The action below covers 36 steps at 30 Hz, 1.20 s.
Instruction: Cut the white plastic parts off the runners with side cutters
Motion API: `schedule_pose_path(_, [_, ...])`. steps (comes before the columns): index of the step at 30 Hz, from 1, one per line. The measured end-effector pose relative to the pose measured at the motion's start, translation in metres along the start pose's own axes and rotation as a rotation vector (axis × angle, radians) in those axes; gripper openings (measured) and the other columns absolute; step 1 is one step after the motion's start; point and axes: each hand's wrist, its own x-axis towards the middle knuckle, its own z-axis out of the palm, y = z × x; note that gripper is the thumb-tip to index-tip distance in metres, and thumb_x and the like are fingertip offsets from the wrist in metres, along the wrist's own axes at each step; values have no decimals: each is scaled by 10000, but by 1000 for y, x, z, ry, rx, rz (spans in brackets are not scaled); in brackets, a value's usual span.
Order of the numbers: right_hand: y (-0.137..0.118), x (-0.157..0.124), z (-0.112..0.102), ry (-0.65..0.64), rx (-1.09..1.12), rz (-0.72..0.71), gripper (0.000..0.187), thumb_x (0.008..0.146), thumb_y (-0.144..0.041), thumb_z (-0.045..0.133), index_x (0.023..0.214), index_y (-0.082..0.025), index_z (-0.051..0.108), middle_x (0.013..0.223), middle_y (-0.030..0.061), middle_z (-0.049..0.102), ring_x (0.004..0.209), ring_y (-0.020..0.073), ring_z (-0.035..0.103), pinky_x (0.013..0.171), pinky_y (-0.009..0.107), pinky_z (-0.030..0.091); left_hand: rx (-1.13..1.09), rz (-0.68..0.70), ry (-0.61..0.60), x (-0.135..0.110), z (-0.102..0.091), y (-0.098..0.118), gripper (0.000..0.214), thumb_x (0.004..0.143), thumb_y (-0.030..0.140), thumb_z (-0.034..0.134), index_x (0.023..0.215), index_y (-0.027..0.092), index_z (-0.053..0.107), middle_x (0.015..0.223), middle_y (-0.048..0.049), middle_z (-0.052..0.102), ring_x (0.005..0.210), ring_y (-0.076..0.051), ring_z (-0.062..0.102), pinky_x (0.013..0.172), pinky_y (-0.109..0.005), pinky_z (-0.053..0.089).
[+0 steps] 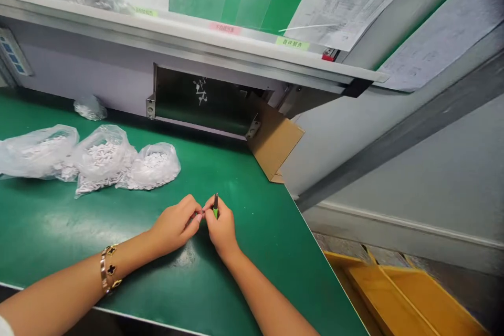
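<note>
My two hands meet over the green table (59, 220), fingertips almost touching. My right hand (221, 226) is closed around a thin dark tool with a green grip (216, 206), held upright. My left hand (177, 223) is pinched shut on something tiny that I cannot make out, right beside the tool's lower end. A gold bracelet with dark clover charms (108, 269) sits on my left wrist.
Three clear plastic bags of small white parts (106, 160) lie at the left of the table, a smaller bag (90, 107) behind them. A dark wall opening (200, 102) and a cardboard piece (273, 142) stand at the back. Yellow bins (405, 299) sit on the floor right.
</note>
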Motion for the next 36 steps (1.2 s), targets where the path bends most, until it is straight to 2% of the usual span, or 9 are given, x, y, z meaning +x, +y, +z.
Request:
schedule_pose_path(3, [1, 0, 0, 30, -81, -14, 117, 732, -197, 381, 617, -202, 396, 558, -41, 452, 529, 103, 426, 535, 227, 338, -142, -17, -80, -8, 2, 0, 128, 877, 216, 368, 883, 187, 493, 793, 5, 478, 635, -100, 466, 583, -212, 395])
schedule_pose_path(7, [-1, 0, -2, 35, -173, -61, 122, 722, -168, 374, 607, -207, 374, 556, -43, 431, 525, 100, 401, 526, 225, 312, -201, -79, -31, -10, 6, 1, 138, 889, 217, 374, 877, 191, 509, 778, 8, 486, 664, -95, 494, 590, -192, 408])
schedule_pose_path(10, [-4, 0, -3, 52, -247, -74, 135, 715, -155, 380, 597, -211, 347, 545, -51, 397, 513, 97, 367, 510, 222, 289, -33, -31, 0, -9, 6, 0, 141, 892, 226, 383, 882, 189, 519, 770, 12, 505, 620, -88, 501, 558, -194, 399])
schedule_pose_path(14, [-6, -1, -2, 74, -330, -96, 156, 701, -142, 379, 594, -218, 296, 539, -57, 350, 513, 101, 339, 504, 224, 267, 254, 199, 104, -9, 3, -1, 179, 914, 253, 359, 904, 188, 525, 757, 10, 540, 587, -94, 503, 534, -206, 380])
schedule_pose_path(17, [-6, -1, -2, 85, -394, -114, 181, 706, -146, 379, 596, -222, 257, 542, -55, 335, 520, 106, 331, 507, 228, 258, 399, 295, 167, -7, 2, 0, 184, 921, 237, 349, 886, 177, 519, 729, 10, 545, 575, -95, 502, 516, -211, 353])
schedule_pose_path(24, [-5, 2, -3, 64, -659, -135, 136, 707, -140, 399, 610, -216, 342, 574, -23, 449, 550, 125, 380, 523, 244, 243, 717, 392, 101, -6, 2, 1, 154, 869, 101, 367, 794, 170, 483, 613, 21, 457, 519, -111, 439, 467, -258, 259])
schedule_pose_path(29, [-3, 3, -1, 12, -793, -148, 104, 716, -152, 425, 632, -210, 405, 597, -6, 500, 572, 136, 415, 523, 252, 222, 736, 387, 72, -5, 2, 3, 188, 825, 26, 351, 799, 178, 458, 630, 15, 453, 525, -116, 438, 458, -266, 240])
schedule_pose_path(36, [-3, 3, 0, -11, -754, -124, 107, 698, -144, 426, 616, -210, 406, 585, -18, 484, 556, 126, 399, 508, 244, 207, 685, 365, 52, -6, 5, -2, 176, 835, 62, 358, 840, 187, 481, 648, 15, 441, 523, -104, 429, 450, -253, 238])
